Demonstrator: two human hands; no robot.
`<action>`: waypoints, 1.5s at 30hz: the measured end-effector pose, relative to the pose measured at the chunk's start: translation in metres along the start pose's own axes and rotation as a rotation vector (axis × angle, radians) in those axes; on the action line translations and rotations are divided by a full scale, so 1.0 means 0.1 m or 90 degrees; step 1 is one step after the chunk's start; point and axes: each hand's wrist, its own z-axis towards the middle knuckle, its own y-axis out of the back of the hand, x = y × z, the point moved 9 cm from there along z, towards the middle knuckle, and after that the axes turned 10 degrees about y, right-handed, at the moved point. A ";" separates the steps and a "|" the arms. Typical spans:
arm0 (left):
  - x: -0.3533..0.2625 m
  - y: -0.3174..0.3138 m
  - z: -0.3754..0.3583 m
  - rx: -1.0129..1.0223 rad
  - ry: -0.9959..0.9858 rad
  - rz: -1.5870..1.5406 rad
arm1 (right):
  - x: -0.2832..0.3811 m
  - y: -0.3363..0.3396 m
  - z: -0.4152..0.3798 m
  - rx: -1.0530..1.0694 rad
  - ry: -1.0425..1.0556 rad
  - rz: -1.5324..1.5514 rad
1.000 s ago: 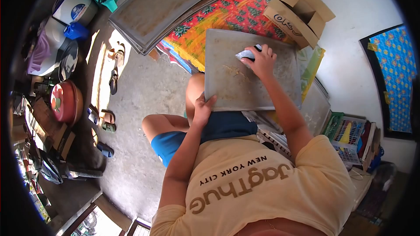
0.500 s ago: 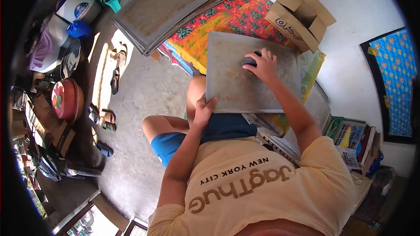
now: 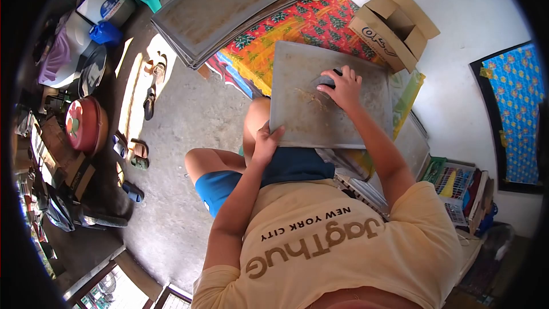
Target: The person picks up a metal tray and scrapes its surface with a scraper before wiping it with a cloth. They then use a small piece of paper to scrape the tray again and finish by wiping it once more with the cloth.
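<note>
A flat grey metal baking tray (image 3: 343,123) lies tilted across my lap, its far part over the patterned cloth. My left hand (image 3: 267,142) grips its near left corner, thumb on top and fingers below the edge. On the tray's upper face, my right hand (image 3: 345,87) is closed around a dark grey rounded scrubbing pad (image 3: 325,82), partly hidden by the fingers. Brownish scrapings (image 3: 311,98) are scattered on the metal just left of and below the pad.
A stack of similar trays (image 3: 229,11) rests ahead to the left on the red and yellow patterned cloth (image 3: 320,20). An opened cardboard box (image 3: 374,31) stands ahead to the right. Slippers (image 3: 137,149) and a red basin (image 3: 82,126) are at left, plastic baskets (image 3: 454,180) at right.
More of the brownish scrapings show on the tray beside the pad. My right hand stays at nearly the same spot, and my left hand keeps its hold; the view has shifted slightly.
</note>
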 end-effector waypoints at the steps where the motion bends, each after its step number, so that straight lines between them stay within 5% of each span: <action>1: 0.00 -0.01 0.00 0.001 -0.001 -0.010 | -0.02 0.01 0.01 -0.012 -0.010 -0.001; 16: -0.01 0.02 0.02 -0.010 0.003 0.014 | 0.16 0.04 0.00 0.043 0.028 0.031; 23: 0.00 0.03 0.02 -0.017 -0.012 0.031 | -0.92 0.07 -0.70 0.122 -0.455 0.064; 31: -0.01 -0.03 -0.03 0.011 0.023 -0.040 | -0.18 0.05 -0.66 0.145 -0.276 0.044; 35: -0.02 0.01 -0.01 -0.009 0.014 -0.021 | -0.70 0.11 -0.76 0.153 -0.415 0.004; 38: -0.04 -0.02 -0.04 0.000 0.024 -0.027 | -0.15 0.10 -0.70 0.215 -0.242 0.070; 45: -0.01 0.00 -0.03 -0.007 0.016 -0.031 | -0.50 0.22 -0.77 0.157 -0.295 -0.038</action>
